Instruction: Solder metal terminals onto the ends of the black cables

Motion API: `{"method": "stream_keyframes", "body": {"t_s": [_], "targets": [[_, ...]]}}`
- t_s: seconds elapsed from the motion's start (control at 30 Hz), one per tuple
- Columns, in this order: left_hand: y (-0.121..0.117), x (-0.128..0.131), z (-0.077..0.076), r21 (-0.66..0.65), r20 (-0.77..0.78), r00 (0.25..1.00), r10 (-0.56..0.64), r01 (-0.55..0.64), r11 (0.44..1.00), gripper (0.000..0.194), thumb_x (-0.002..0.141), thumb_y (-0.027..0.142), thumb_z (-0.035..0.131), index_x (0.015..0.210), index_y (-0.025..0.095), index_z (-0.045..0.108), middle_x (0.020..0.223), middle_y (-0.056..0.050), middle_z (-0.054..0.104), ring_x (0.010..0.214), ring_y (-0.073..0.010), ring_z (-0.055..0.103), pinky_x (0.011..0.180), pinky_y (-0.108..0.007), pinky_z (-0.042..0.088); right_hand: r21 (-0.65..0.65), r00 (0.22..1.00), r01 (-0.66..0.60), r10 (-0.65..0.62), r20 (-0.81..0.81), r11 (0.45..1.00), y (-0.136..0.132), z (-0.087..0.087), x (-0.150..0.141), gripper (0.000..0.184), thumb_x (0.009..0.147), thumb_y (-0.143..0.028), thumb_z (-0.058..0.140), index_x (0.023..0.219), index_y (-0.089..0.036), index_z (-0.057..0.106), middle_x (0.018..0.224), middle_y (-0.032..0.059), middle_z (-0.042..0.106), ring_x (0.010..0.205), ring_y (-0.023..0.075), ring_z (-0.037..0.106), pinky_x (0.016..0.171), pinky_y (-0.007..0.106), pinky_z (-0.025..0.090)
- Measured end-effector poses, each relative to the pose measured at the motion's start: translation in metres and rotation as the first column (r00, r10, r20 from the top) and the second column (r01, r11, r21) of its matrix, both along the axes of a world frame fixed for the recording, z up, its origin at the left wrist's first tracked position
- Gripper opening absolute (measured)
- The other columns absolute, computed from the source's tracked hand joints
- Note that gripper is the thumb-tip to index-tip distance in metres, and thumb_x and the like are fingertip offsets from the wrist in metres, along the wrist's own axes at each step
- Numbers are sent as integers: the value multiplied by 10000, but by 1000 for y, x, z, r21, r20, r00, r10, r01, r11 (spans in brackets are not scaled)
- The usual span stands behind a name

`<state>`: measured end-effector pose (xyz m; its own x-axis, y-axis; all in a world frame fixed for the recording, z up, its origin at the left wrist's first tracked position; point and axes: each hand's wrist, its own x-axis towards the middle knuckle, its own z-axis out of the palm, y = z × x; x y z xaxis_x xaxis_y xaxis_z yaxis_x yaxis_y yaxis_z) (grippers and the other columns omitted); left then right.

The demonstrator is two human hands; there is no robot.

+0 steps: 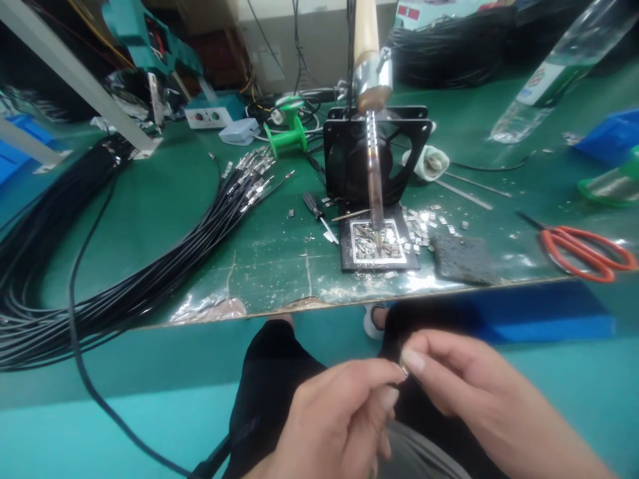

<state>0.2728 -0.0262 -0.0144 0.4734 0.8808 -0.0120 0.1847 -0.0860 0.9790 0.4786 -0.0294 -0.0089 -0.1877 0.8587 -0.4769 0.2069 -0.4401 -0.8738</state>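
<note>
Both hands meet over my lap, below the table's front edge. My left hand [339, 412] is closed, thumb and forefinger pinching at a tiny shiny metal piece [405, 372]. From the other side, my right hand [464, 379] pinches the same piece between thumb and fingertip. Fingers cover most of it, so its exact kind is unclear. Ahead on the table, a soldering iron [374, 173] with a wooden handle points down, its tip over a white-framed tray [353, 256] of small metal parts. A bundle of black cables [164, 273] with metal ends lies at the left.
A black fan [339, 159] stands behind the iron. Small metal pieces [422, 226], a grey sponge-like pad [464, 258] and orange-handled scissors [584, 249] lie to the right. A screwdriver [313, 206], green spool [287, 136] and plastic bottle [544, 86] are also there. One loose cable [74, 319] hangs over the edge.
</note>
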Motion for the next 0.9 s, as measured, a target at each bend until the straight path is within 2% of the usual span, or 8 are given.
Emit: {"method": "stream_keyframes", "body": {"t_s": [0.23,0.3,0.37,0.47,0.53,0.6,0.73,0.9], "targets": [[-1,-2,0,64,-78,997,12,-7,998,206,1054,240,527,1056,142,709,689,-30,686,516,-87,636,505,-141,533,23,1000,28,-28,-2,999,-4,-1,-4,451,995,-583,565,785,-184,583,675,-36,415,619,101,364,539,187,361],[0,-3,2,-8,-84,996,21,-22,1000,231,1060,269,513,1032,148,707,667,-27,672,516,-91,630,511,-148,533,49,999,50,-50,12,998,-3,1,-6,455,988,-576,568,754,-185,570,659,-35,414,597,98,361,512,183,357],[0,-2,4,-140,-83,996,27,-38,989,254,1063,316,508,1013,155,698,653,-19,650,509,-94,620,514,-158,533,48,998,56,-56,2,997,-4,2,-7,447,997,-570,558,765,-188,583,664,-30,446,596,98,380,516,179,373],[3,1,7,-290,-80,996,48,-70,954,267,1050,364,526,979,159,682,671,-13,627,499,-94,602,492,-169,510,-17,996,53,-54,-66,998,-6,1,-7,419,992,-584,579,849,-194,632,735,-5,558,670,114,482,616,196,446],[5,2,9,-335,-85,993,81,-105,936,232,1033,349,554,969,162,677,719,-17,633,506,-86,589,469,-163,469,-51,994,57,-61,-90,997,-6,0,-6,423,978,-602,598,877,-193,642,791,16,609,746,138,539,686,220,475],[7,3,11,-388,-58,992,113,-127,913,182,1016,321,581,983,167,671,746,-10,636,489,-63,548,453,-150,417,-38,996,52,-54,-67,998,-6,-2,-5,439,986,-612,580,871,-192,636,786,14,590,744,137,528,682,219,469],[10,0,12,-452,31,994,104,-79,888,165,1020,311,574,1012,168,655,752,-1,627,473,-38,490,458,-140,379,16,1000,11,-11,-14,1000,-4,-4,-2,442,1009,-606,543,877,-194,631,743,-15,508,668,107,431,596,184,408],[13,-2,11,-461,48,995,82,-51,886,157,1012,310,578,1014,167,642,747,2,617,481,-43,492,464,-146,377,6,997,14,-13,-71,1000,-5,-2,-1,449,995,-618,568,868,-191,620,737,-18,531,673,104,454,623,185,428]]}}
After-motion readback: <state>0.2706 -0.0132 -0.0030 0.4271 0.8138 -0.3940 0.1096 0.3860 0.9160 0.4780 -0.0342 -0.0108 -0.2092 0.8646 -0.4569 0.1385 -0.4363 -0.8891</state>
